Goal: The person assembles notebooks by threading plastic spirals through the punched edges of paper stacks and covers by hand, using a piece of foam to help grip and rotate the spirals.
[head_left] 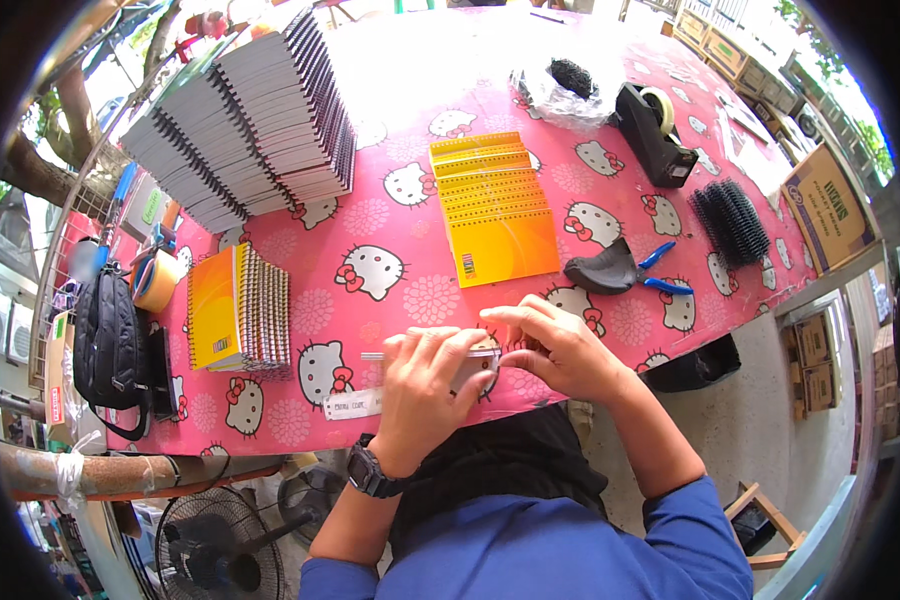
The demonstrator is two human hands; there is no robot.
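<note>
Close to the table's near edge, a small notebook (473,371) lies mostly hidden under my hands. My left hand (425,385) is laid over it, fingers bent across its top and thumb along the near side, holding it. At its right edge, my right hand (560,345) has thumb and index finger brought together; whatever is between them is too small to make out. Beyond my hands is an overlapping row of yellow-orange notebooks (502,247) with punched top edges. A printed white strip (353,404) sticks out left of my left hand.
Spiral-bound yellow notebooks (215,312) and tall stacks of bound books (270,110) stand left, near a black bag (112,335). On the right are blue-handled pliers (667,287), black binding coils (732,222), a tape dispenser (652,137) and a plastic bag (550,95).
</note>
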